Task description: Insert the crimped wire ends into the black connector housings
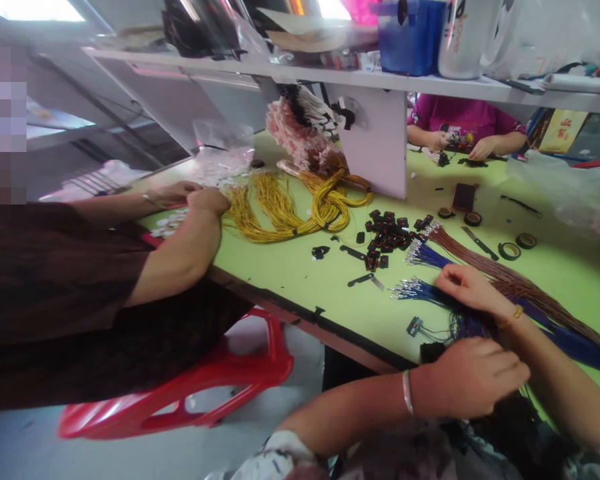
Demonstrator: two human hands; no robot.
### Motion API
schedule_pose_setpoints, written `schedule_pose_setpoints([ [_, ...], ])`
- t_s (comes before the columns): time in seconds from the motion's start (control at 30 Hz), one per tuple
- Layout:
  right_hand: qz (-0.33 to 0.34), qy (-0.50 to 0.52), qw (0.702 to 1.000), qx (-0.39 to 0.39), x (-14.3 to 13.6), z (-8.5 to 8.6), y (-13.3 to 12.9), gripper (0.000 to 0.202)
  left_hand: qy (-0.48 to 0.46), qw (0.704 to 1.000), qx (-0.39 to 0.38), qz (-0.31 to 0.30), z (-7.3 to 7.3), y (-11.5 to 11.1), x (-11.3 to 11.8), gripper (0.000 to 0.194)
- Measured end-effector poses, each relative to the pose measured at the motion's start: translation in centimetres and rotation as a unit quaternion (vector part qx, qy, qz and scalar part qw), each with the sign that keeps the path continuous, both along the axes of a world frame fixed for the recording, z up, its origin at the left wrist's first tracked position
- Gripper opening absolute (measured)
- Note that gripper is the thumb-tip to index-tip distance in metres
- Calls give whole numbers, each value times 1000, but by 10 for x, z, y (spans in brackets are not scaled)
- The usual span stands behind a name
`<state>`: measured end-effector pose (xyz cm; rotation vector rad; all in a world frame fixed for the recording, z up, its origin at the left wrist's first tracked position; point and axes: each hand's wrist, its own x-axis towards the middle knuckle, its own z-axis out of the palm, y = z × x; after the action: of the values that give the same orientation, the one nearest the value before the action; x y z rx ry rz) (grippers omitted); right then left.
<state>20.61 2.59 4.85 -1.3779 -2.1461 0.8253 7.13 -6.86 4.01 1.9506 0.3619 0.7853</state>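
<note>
My right hand point(466, 288) rests on the near ends of the blue wires point(427, 291), its fingers curled down onto them. Silver terminals tip these wires, and a bundle of brown wires point(505, 277) runs alongside. Closer to my body, my left hand point(480, 377) is closed with bent fingers; what it holds is hidden behind them. Left of it lies a small grey connector point(415, 326) with dark wires attached, at the table's near edge. Black connector housings point(387, 233) are piled beyond the wire ends.
A co-worker's hands point(200, 197) work at yellow wires point(300, 213) on the left; another person point(465, 130) sits opposite. Small blades point(480, 243) and tape rolls point(509, 251) lie on the green table point(290, 267). A shelf point(310, 72) overhangs it. A red stool point(270, 353) stands below.
</note>
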Motion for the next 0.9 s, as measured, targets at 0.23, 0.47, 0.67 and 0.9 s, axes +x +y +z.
schedule_pose_setpoints([
  [0.23,16,-219,975,40,-20,-28,-13,11,63,965,254,10,-9,12,2,29],
  [0.47,46,-350,929,115,-27,-30,-16,15,263,817,147,491,-16,110,-99,27],
  [0.67,18,-299,946,127,-20,-31,-17,14,385,780,119,479,-37,146,-129,18],
  [0.9,-27,53,997,42,-21,-24,-10,16,270,805,123,514,-31,135,-134,21],
])
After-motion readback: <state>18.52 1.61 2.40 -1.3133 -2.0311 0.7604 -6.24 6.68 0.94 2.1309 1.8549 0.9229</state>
